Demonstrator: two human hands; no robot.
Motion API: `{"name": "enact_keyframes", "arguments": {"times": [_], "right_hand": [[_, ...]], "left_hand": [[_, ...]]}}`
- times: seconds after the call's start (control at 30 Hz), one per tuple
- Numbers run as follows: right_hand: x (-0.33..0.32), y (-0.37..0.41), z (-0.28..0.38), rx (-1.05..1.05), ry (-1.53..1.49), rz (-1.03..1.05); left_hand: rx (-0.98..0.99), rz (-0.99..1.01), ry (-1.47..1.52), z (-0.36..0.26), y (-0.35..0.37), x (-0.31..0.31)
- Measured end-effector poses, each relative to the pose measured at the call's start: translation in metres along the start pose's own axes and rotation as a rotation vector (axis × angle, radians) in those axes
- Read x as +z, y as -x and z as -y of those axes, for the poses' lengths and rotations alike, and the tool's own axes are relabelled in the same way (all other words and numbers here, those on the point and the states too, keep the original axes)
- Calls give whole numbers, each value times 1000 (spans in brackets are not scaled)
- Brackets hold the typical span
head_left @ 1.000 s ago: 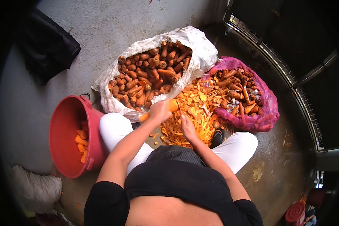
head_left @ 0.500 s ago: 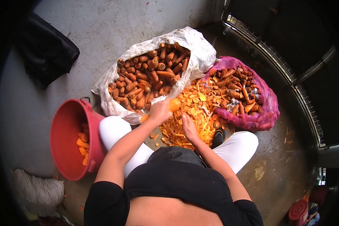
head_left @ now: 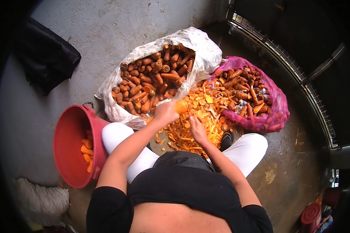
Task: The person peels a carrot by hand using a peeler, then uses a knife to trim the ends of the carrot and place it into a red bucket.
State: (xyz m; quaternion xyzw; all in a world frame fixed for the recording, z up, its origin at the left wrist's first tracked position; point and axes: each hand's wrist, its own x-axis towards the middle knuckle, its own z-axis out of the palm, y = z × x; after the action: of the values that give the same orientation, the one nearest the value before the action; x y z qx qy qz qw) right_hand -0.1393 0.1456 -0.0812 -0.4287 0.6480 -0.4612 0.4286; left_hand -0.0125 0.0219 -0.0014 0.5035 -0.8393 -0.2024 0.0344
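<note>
My left hand (head_left: pixel 167 113) is wrapped round a large carrot (head_left: pixel 181 106), whose bright orange, peeled end points right. In my right hand (head_left: pixel 198 129), close to that end, is a slim, dark reddish tool (head_left: pixel 189 112); I cannot tell its exact kind. Both hands hover above a heap of orange peelings and cut carrot slices (head_left: pixel 202 116) on the floor. Just beyond my left hand lies an open white sack (head_left: pixel 204 48) full of unpeeled carrots (head_left: pixel 159 75). A pink mesh sack (head_left: pixel 278 106) with smaller carrots and carrot ends (head_left: pixel 241 87) lies right of the heap.
A red bucket (head_left: pixel 64 155) holding peeled carrots (head_left: pixel 87 150) stands left of my knee. Behind it a black cloth or bag (head_left: pixel 50 54) hangs against the grey wall. A pale sack (head_left: pixel 42 196) sits at lower left. Far right are red containers (head_left: pixel 311 213) and a metal grating (head_left: pixel 295 72).
My right hand and its tool have shifted slightly right along the carrot's end. My left hand keeps its hold, nearly in place. The view has tilted a little.
</note>
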Motion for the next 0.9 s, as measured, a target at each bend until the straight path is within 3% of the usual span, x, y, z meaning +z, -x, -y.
{"name": "enact_keyframes", "arguments": {"times": [0.07,0.13,0.23,0.43,0.57,0.63,0.9], "right_hand": [[-6,-1,2,89,4,57],[-6,2,3,29,29,28],[-5,2,5,-101,75,-31],[-13,2,13,-126,114,-67],[-21,6,29,-84,103,-20],[-23,7,31,-169,127,-29],[-27,1,23,-265,143,11]], "left_hand": [[32,-24,-35,-2,-4,-2],[84,6,-47,2,-9,-4],[172,115,173,10,-11,-10],[6,521,737,3,-16,-26],[-84,685,874,3,-20,-34],[-115,771,936,1,-19,-44],[-88,989,1042,19,-28,-45]]}}
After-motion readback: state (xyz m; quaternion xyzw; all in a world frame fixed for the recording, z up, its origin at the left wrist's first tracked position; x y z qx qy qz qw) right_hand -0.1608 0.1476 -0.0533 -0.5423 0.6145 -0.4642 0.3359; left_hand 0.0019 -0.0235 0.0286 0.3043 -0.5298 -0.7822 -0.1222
